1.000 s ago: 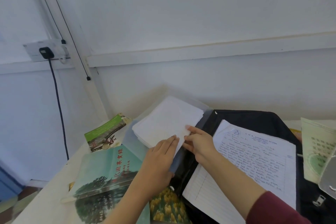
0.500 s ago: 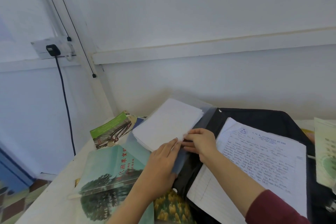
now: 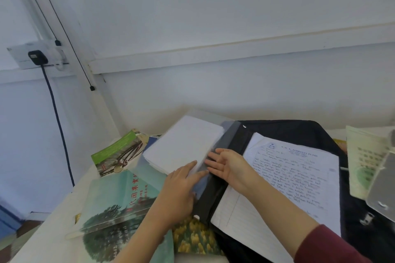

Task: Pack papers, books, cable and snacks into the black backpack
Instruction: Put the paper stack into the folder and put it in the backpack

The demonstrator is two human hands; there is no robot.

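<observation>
Mid-frame, the left hand (image 3: 179, 188) lies flat, fingers straight, on the thick white paper stack (image 3: 183, 145); the right hand (image 3: 232, 166), also unclenched, touches its edge.

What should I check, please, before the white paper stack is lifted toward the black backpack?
1. Both hands at the white paper stack: ok, the left hand and right hand touch its near edge.
2. Firm grip: not ok, both hands lie flat and nothing is pinched.
3. Stack edges squared: cannot tell, blurred.
4. Opening of the black backpack free: cannot tell, handwritten sheets lie across it.
</observation>
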